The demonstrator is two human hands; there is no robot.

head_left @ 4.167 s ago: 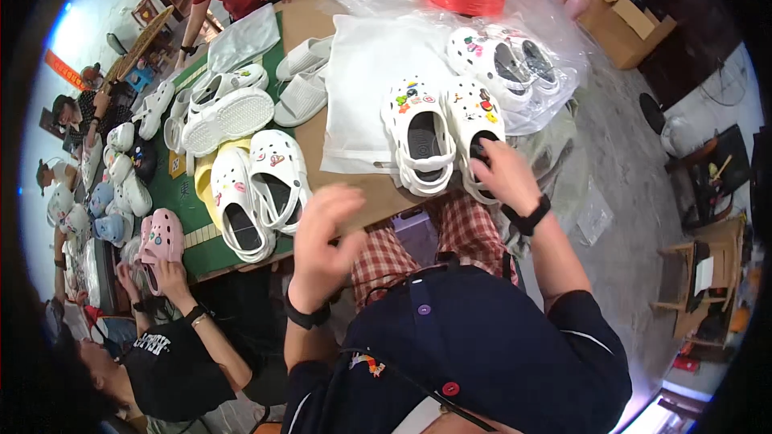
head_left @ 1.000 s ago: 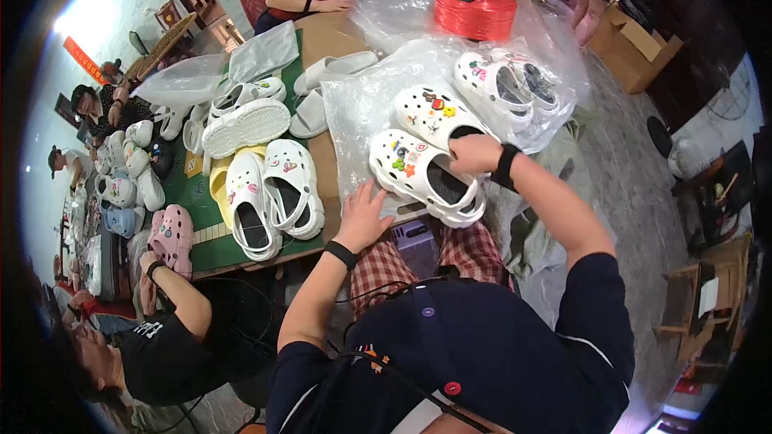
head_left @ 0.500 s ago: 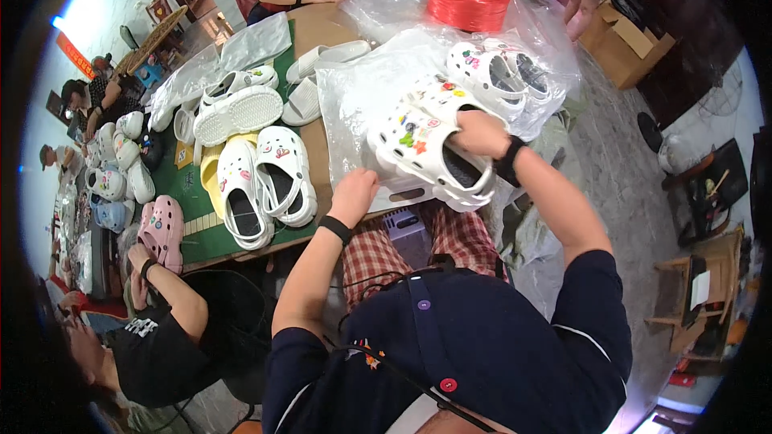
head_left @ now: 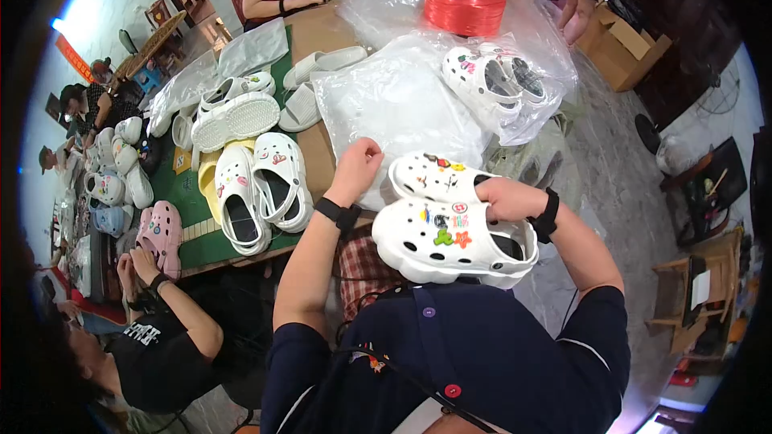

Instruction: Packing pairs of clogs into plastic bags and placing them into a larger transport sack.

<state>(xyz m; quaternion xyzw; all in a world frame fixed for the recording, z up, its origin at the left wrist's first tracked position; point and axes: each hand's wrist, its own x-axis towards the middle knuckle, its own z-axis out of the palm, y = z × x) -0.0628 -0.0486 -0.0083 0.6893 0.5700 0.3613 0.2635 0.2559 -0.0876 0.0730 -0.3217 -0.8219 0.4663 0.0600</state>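
Your right hand [head_left: 515, 199] clamps the white clogs [head_left: 442, 225], likely light and springy, best held by their inner sides; at their ten o'clock, your left hand [head_left: 359, 169] curls, grip unclear.

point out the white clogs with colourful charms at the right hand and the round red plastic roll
White clogs with colourful charms [head_left: 428, 233]: head view, nearer clog's upper.
Round red plastic roll [head_left: 464, 18]: head view, outer side.

Clogs [head_left: 434, 225] at 4 o'clock look smooth, matt plastic; the bag [head_left: 402, 92] at 12, glossy, wrinkled plastic; the roll [head_left: 465, 12] at 1, shiny.
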